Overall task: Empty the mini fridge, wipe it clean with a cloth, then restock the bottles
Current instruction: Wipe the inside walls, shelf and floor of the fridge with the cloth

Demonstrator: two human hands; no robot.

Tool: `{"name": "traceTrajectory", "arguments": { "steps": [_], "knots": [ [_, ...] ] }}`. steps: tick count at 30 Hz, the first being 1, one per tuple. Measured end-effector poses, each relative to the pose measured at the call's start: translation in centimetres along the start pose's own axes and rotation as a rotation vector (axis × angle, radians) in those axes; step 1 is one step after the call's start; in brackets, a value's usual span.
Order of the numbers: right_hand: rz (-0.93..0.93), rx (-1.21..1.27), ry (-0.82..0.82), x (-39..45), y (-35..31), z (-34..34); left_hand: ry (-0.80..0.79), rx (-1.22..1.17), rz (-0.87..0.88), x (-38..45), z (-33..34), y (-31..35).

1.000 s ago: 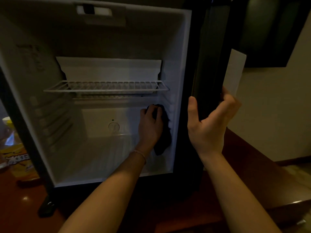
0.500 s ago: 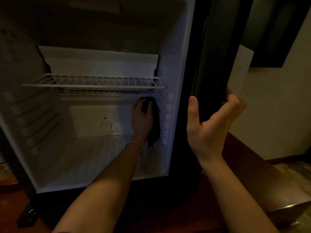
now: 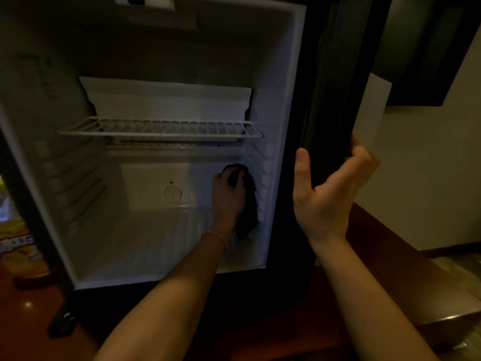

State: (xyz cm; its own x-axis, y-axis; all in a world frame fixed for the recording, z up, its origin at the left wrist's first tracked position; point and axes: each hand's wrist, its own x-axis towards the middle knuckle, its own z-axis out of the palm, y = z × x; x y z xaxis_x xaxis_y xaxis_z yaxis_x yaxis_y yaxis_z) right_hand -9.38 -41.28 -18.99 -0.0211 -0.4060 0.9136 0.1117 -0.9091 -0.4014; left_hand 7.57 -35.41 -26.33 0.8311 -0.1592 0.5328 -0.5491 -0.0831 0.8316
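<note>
The mini fridge (image 3: 287, 74) stands open with a white interior and no bottles inside. A wire shelf (image 3: 161, 130) spans its middle. My left hand (image 3: 227, 196) reaches into the lower compartment and holds a dark cloth (image 3: 248, 214) against the ribbed right inner wall, near the back. My right hand (image 3: 328, 194) grips the fridge's black right side, thumb on the front edge and fingers wrapped round the outside.
A yellow snack packet (image 3: 18, 248) lies left of the fridge on the reddish wooden counter (image 3: 390, 277). The door hinge foot (image 3: 63, 319) sits at the lower left. A white card (image 3: 372, 113) leans behind the fridge's right side. A pale wall is at right.
The view shifted left then back right. My left hand with the cloth stays on the right inner wall, sliding up then slightly down. My right hand keeps its grip.
</note>
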Motion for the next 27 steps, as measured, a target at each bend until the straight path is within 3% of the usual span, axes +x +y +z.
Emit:
{"name": "traceTrajectory", "arguments": {
  "steps": [12,27],
  "knots": [
    [0.063,0.02,-0.019,0.0,-0.8,-0.2,0.008,-0.003,0.085,-7.1,-1.9,3.1],
    [0.067,0.05,-0.015,0.0,-0.5,0.0,0.028,-0.004,0.07,-5.3,-1.4,2.6]
  ]
}}
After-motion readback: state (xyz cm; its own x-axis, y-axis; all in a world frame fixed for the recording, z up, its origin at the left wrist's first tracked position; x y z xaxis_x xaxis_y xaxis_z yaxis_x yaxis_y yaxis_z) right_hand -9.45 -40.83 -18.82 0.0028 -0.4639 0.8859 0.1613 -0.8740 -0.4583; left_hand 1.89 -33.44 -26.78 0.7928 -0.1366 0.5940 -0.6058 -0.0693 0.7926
